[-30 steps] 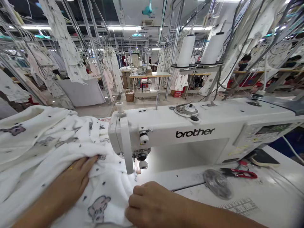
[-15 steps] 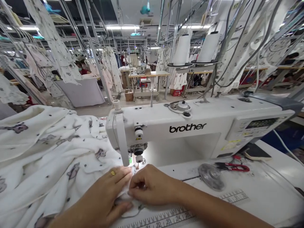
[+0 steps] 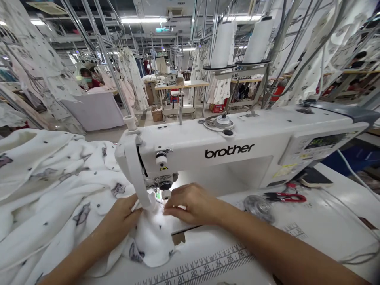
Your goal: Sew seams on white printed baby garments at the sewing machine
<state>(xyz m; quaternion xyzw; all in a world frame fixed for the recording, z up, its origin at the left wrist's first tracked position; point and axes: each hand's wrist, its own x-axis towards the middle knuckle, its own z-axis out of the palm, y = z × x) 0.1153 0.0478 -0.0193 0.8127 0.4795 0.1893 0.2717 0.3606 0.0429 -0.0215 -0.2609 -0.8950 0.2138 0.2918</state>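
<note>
White fabric with a grey-purple print (image 3: 154, 241) lies under the needle area of a white brother sewing machine (image 3: 190, 146) and hangs in a rounded flap toward me. Left of the needle, my left hand (image 3: 123, 215) is closed, gripping a fold of this fabric between thumb and fingers. Close by the presser foot on the right, my right hand (image 3: 194, 204) pinches the fabric's edge, its fingertips bent down. The machine head and my fingers hide the needle point. A lamp brightens the cloth there.
More of the printed fabric heaps up on the left. Red-handled thread snips (image 3: 286, 197) and a clear round disc (image 3: 259, 209) rest right of my forearm. A printed ruler scale (image 3: 204, 265) runs along the table's front. Thread cones (image 3: 222, 45) stand behind the machine.
My left hand has gone from lying flat on the fabric to gripping it farther left. My right hand has moved up toward the presser foot. More fabric shows in front of the needle.
</note>
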